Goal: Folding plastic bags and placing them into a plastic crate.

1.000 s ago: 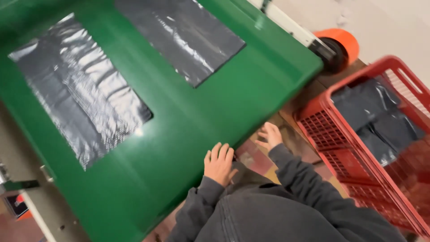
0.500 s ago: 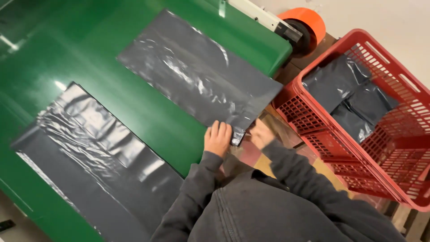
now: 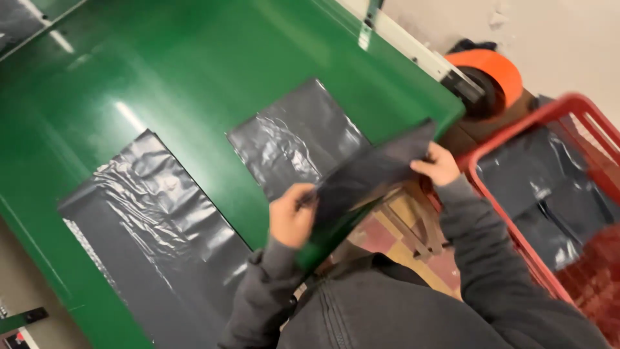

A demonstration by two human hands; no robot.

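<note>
My left hand (image 3: 292, 220) is raised in front of my chest, back of the hand toward me, with its fingers (image 3: 303, 199) curled and pinched shut on the near corner of a thin sheet. The left forearm rises steeply from below those fingers, elbow bent close to my body, its grey sleeve bunched at the wrist. My right hand (image 3: 439, 165) is stretched out farther away and higher, fingers closed on the sheet's other end, thumb side facing left. The right arm runs back from that wrist in a long diagonal to my shoulder, only slightly bent. The two hands are well apart.
</note>
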